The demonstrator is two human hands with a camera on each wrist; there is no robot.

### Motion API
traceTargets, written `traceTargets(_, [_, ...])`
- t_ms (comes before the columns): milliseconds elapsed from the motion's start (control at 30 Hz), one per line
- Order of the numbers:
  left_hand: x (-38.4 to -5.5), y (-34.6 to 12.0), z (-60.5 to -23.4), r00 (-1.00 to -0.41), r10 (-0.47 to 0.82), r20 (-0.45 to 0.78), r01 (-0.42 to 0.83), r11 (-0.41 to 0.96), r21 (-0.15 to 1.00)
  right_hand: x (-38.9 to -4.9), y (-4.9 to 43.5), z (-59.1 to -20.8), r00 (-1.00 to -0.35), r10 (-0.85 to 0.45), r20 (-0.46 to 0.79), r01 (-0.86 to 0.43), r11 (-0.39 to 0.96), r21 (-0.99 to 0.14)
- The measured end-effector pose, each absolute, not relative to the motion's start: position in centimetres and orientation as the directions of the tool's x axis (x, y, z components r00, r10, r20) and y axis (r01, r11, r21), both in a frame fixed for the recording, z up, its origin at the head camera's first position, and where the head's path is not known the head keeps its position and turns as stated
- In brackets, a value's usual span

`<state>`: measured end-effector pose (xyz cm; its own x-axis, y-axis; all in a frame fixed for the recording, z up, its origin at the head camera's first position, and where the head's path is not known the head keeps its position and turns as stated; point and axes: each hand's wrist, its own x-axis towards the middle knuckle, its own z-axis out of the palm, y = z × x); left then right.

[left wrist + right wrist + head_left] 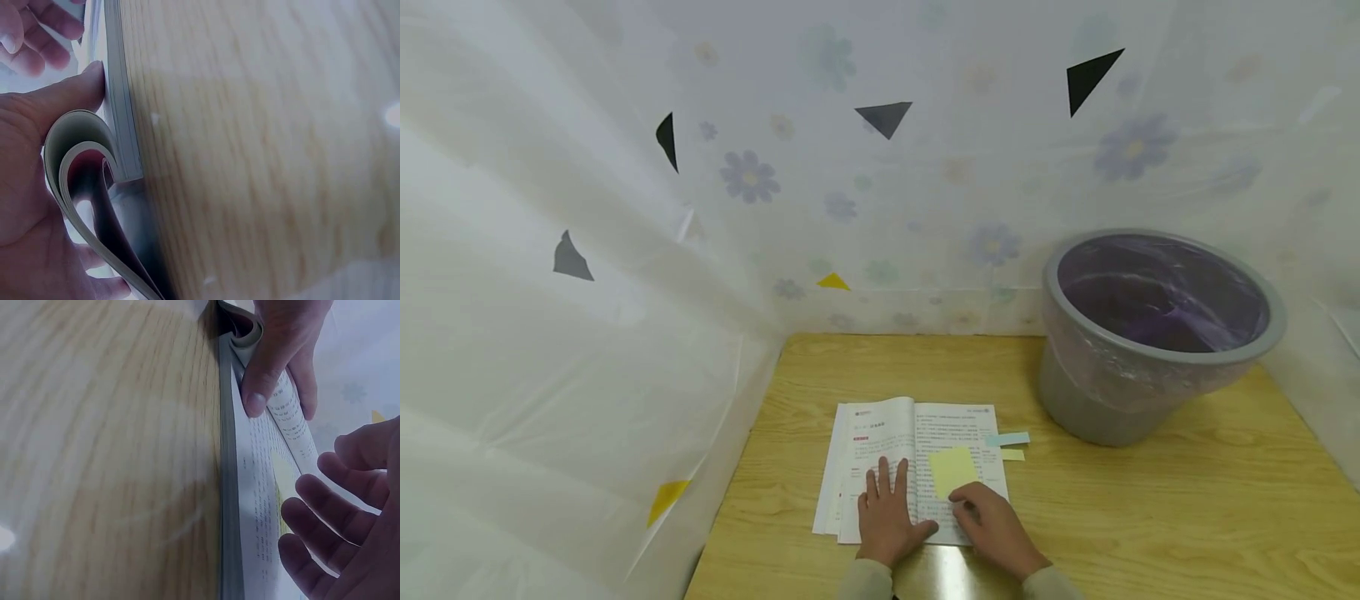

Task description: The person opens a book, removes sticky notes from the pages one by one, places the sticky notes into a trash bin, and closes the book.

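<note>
A paperback book [951, 423] lies open on the wooden table, its left pages bowed up near the spine. My left hand [886, 518] rests spread on the left page, its thumb [87, 81] reaching over the spine onto the right page. A yellow sticky note [953, 472] lies on the right page. My right hand [997, 532] is over that page at the note's lower edge. In the right wrist view, the right hand [350, 519] has loosely bent fingers with nothing between them. Blue [1011, 438] and pale yellow-green [1012, 455] paper tabs stick out past the right edge.
At the back right of the table stands a grey bin [1093, 408] lined with a thin purple plastic bag. Pale sheeting [865, 208] with flower prints hangs behind the table, and plain white sheeting [512, 358] hangs at the left. The wooden tabletop [1120, 508] extends right of the book.
</note>
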<state>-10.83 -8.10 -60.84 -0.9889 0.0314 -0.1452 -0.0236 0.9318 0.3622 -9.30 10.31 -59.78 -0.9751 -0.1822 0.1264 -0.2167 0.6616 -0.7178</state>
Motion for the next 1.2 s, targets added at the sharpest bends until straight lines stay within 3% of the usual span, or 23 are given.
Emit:
traceTargets(200, [-10.7,-8.0,-60.3,-0.986,0.030,-0.162,-0.035,0.924,0.380,-10.6,10.3,-59.5,-0.966,-0.178,0.189,-0.259,0.733,-0.629])
traceTargets(567, [-10.7,-7.9,-60.2,-0.986,0.025,-0.166,-0.045,0.914,0.403,-12.6,10.5,-58.4,-1.000,0.006,-0.027,0.020,0.853,-0.522])
traceTargets(867, [-10.6,-7.9,-60.0,-0.985,0.029,-0.171,-0.045,0.912,0.408,-14.6,10.2,-59.5,-0.999,0.008,0.043,-0.011,0.901,-0.433])
traceTargets(1200, [-10.7,-8.0,-60.4,-0.984,0.026,-0.175,-0.049,0.911,0.409,-16.0,9.7,-59.8,-1.000,0.020,-0.014,0.024,0.922,-0.386])
